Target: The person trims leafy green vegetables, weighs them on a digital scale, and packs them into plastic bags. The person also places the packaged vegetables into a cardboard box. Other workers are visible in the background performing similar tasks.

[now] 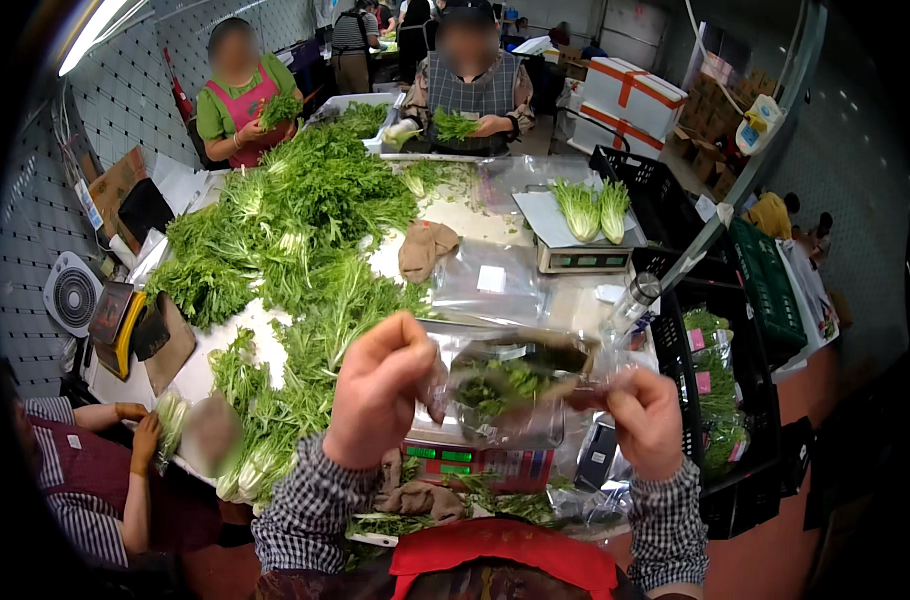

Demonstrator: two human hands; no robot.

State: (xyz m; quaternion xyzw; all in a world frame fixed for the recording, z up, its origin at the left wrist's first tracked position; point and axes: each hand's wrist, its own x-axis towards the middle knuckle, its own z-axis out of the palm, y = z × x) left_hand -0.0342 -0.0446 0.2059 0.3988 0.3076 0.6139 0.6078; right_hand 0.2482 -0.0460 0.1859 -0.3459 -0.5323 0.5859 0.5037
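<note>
A clear plastic bag (530,425) with leafy greens (505,388) inside is stretched between my two hands, above a red-bodied scale (485,463). My left hand (377,390) is closed with the bag's left edge pinched in its fingers. On the other side, my right hand (647,420) grips the bag's right end between thumb and fingers. The bag is slightly blurred, so its opening is hard to make out. Left of my left hand spreads a big heap of leafy greens (315,200) on the white table.
Two pale green bunches (590,210) lie on another scale (585,258). Flat plastic bags (490,285) and a brown glove (425,248) are mid-table. A black crate (710,390) holds bagged greens at right; a phone (597,456) lies nearby. Co-workers handle greens across and at left.
</note>
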